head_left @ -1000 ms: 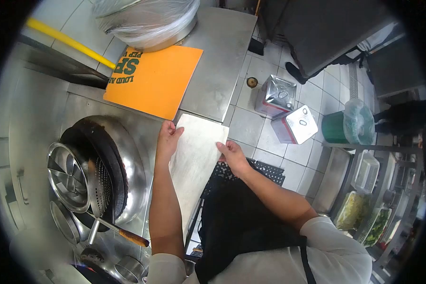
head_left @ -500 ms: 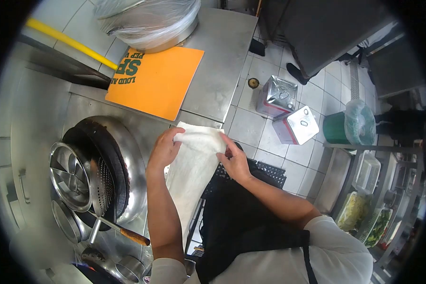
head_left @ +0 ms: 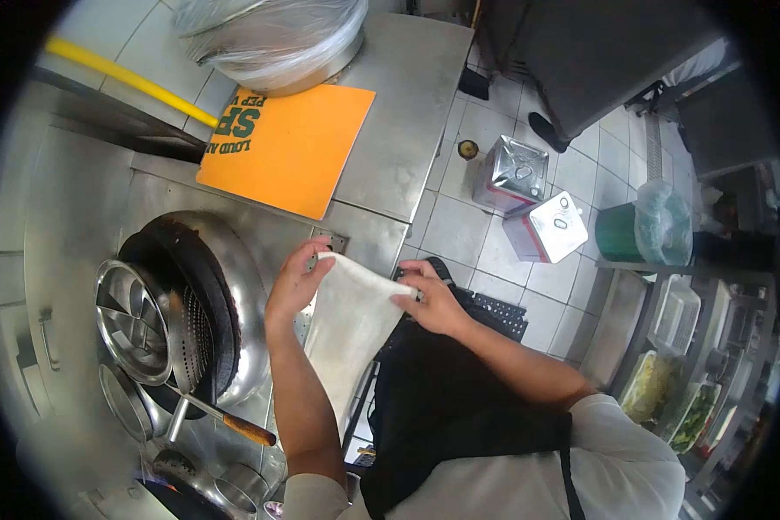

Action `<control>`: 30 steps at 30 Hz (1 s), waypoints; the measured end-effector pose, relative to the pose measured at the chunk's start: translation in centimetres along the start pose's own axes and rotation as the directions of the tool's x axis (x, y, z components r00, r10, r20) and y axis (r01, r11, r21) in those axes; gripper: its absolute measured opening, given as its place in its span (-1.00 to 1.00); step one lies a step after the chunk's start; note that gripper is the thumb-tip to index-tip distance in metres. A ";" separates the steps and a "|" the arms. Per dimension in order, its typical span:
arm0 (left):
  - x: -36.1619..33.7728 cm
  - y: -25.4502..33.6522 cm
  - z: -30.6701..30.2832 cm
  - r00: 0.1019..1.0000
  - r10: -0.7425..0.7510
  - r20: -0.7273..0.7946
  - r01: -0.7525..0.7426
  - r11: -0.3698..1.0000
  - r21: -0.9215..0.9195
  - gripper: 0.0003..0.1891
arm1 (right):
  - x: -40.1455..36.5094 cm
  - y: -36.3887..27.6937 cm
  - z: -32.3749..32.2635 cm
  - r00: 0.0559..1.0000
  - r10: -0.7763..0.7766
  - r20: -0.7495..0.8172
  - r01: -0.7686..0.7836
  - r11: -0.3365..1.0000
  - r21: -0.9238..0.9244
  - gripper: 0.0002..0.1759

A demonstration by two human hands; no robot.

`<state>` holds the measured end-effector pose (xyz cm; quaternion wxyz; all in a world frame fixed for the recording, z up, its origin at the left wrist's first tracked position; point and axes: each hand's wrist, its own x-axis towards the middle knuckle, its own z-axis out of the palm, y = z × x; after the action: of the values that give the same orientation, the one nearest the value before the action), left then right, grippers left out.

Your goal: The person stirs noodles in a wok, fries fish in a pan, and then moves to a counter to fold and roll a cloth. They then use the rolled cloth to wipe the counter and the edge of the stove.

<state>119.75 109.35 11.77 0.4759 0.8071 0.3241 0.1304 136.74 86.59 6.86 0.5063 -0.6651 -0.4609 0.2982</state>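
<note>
A whitish cloth [head_left: 347, 321] hangs between my two hands along the counter's front edge, its top edge folded over. My left hand [head_left: 298, 282] pinches the cloth's upper left corner between thumb and fingers. At the upper right corner, my right hand [head_left: 429, 297] grips the cloth with thumb and fingers. The lower part of the cloth runs down toward my body, beside the black apron [head_left: 459, 390]. Just left of my left hand sits a large metal wok [head_left: 250, 303] with dark pans and a perforated ladle in it.
An orange board [head_left: 290, 147] lies on the steel counter [head_left: 399, 113], beside a plastic-wrapped pot [head_left: 277, 43]. Two metal tins [head_left: 546, 227] and a green bin [head_left: 620, 234] stand on the tiled floor. Food trays [head_left: 650, 390] fill a shelf at right. Another person's shoe [head_left: 546, 132] shows at the top.
The cloth's top edge has come down toward me and folded over. My right hand has moved slightly down with its corner; my left hand still holds the other corner.
</note>
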 end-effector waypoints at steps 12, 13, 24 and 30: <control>1.9 -4.9 7.7 0.888 -0.168 -0.428 0.208 0.977 0.048 -0.73 | 1.7 5.1 1.8 0.894 0.434 0.113 -0.431 0.763 0.482 -0.69; 2.1 -4.9 7.8 0.887 -0.172 -0.429 0.224 0.972 0.073 -0.73 | 1.9 5.1 1.6 0.895 0.433 0.111 -0.428 0.757 0.494 -0.70; 0.1 0.3 12.6 0.860 -0.085 -0.503 0.313 0.867 0.387 -0.38 | 3.6 7.0 -0.6 0.848 0.405 0.343 -0.523 0.747 0.411 -0.71; 0.1 0.4 13.0 0.871 -0.184 -0.455 0.394 0.814 0.427 -0.18 | 5.4 7.1 -2.7 0.782 0.379 0.495 -0.565 0.766 0.306 -0.72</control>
<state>126.75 100.39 5.40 0.1864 0.8000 0.5567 0.1241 143.41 90.00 1.35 0.4414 -0.5526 -0.2890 0.6452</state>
